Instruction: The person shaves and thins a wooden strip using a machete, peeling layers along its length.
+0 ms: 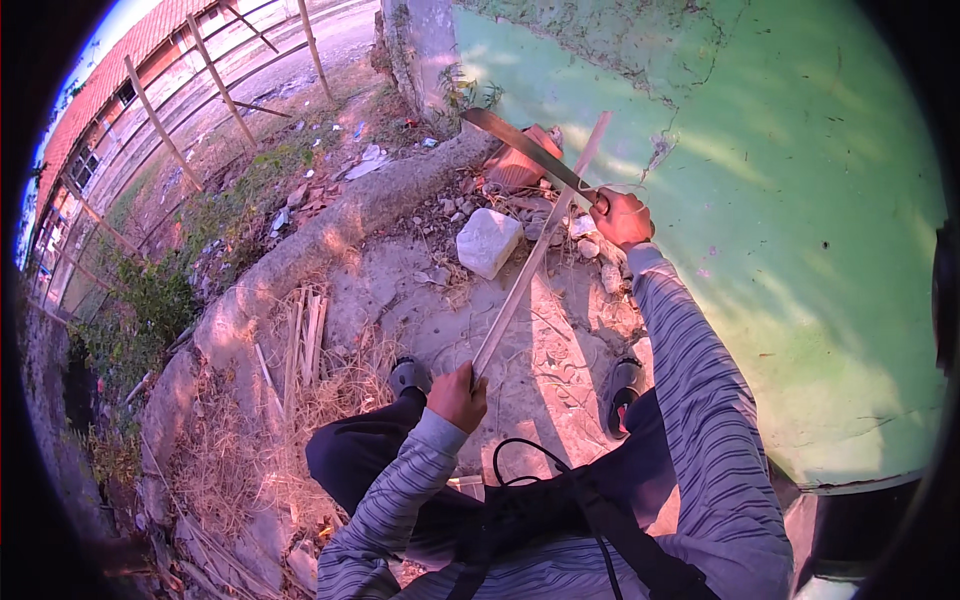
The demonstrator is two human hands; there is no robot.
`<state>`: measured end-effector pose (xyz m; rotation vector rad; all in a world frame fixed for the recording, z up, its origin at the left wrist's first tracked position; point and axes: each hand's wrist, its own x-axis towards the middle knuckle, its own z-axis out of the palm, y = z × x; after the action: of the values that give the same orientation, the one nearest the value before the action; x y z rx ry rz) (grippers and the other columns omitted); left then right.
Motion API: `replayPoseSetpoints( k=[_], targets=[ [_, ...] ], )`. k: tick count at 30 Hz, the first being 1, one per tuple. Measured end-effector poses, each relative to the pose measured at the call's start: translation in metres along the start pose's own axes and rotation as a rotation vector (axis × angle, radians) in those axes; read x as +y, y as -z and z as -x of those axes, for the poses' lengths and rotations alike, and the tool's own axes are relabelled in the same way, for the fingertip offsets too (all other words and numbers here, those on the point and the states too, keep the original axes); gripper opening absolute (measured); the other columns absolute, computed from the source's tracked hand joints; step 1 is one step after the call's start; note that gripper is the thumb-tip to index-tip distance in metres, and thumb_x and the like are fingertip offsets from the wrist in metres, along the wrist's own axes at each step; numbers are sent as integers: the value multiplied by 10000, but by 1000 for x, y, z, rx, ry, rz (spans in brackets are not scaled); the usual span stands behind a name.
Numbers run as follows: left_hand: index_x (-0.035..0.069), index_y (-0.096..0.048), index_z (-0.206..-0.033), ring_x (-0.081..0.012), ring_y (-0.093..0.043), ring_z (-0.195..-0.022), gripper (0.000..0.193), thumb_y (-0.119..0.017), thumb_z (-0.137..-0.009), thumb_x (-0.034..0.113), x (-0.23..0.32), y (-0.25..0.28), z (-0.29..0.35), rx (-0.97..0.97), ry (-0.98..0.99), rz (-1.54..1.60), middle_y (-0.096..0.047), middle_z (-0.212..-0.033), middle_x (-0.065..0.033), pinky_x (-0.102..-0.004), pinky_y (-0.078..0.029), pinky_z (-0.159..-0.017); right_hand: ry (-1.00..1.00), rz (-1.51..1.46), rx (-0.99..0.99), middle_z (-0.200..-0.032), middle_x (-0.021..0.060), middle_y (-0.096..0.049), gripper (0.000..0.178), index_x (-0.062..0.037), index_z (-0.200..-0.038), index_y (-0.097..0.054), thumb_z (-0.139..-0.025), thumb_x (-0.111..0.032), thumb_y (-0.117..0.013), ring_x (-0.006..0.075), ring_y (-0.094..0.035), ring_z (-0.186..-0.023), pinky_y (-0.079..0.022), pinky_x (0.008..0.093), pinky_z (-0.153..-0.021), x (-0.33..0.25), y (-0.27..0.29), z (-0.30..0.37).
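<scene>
Outdoors, dusty ground point(440, 322) meets a green wall point(800, 200). The left hand point(458, 398) grips a pale strip point(524, 284) by its near end; the outstretched right hand point(623, 218) clenches a machete point(530, 148) (blade crossing the strip).

Machete point(530, 149): grip mostly hidden in right hand point(623, 218)
Pale strip point(532, 262): near end hidden in left hand point(457, 398)
Building point(108, 85): cut off at top
</scene>
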<state>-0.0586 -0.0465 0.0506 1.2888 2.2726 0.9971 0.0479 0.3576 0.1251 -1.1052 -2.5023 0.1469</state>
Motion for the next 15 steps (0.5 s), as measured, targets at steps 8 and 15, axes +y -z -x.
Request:
replayPoseSetpoints(
  k=[8, 15],
  targets=[
    [-7, -556, -850, -505, -612, -725, 226, -693, -870, 172, -3, 4, 13, 21, -46, 36, -617, -732, -270, -559, -465, -622, -33, 8, 22, -822, 164, -709, 196, -174, -907, -692, -824, -349, -661, 424, -681, -798, -548, 530, -709, 9, 11, -14],
    [0, -562, -847, -495, -614, -708, 231, -704, -867, 181, -5, 4, 21, 0, -65, 40, -612, -711, -257, -547, -464, -608, -32, 93, 88, -820, 159, -717, 215, -172, -906, -706, -824, -364, -657, 409, -696, -815, -550, 525, -726, 20, 29, -30]
  ],
)
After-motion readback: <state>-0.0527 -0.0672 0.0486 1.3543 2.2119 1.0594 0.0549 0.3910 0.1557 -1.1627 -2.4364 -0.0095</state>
